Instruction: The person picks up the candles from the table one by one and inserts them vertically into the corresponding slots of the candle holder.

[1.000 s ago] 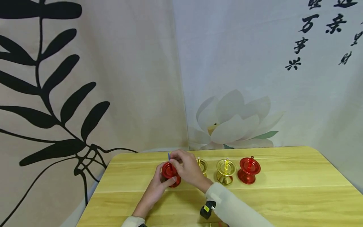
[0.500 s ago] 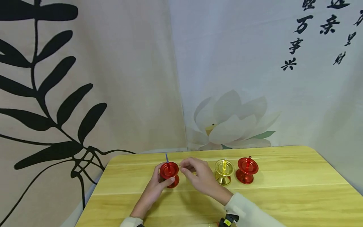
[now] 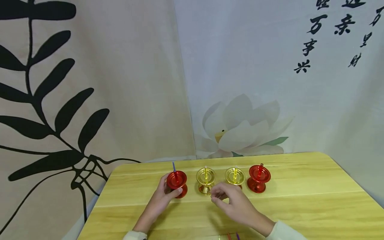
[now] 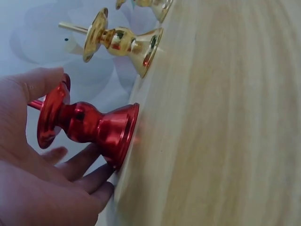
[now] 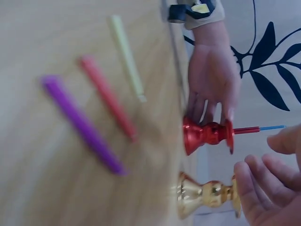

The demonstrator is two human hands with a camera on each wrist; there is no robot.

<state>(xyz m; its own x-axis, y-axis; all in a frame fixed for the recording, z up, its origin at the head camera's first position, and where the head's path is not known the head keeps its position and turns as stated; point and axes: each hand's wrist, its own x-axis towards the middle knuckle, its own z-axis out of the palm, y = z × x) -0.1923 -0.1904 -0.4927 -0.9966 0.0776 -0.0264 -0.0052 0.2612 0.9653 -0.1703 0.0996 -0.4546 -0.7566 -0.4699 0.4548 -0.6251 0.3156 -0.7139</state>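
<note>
1. Rightward from the red candlestick (image 3: 177,180), low centre of the head view, my right grip (image 3: 235,203) has moved, fingers loosely bent.
2. My left grip (image 3: 160,199) holds that candlestick, a blue stick (image 3: 173,166) rising from it.
3. Two gold candlesticks (image 3: 205,181) and a second red one (image 3: 259,177) stand rightward on the bench (image 3: 306,206).

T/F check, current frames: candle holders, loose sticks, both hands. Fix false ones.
1. The left hand holds the leftmost red candle holder. True.
2. All four candle holders are red. False: two gold candle holders stand between the red ones.
3. The right hand grips the blue stick. False: the right hand holds no stick; the blue stick rises from the leftmost red candle holder.
4. A purple stick, a red stick and a pale green stick lie on the table. True.
</note>
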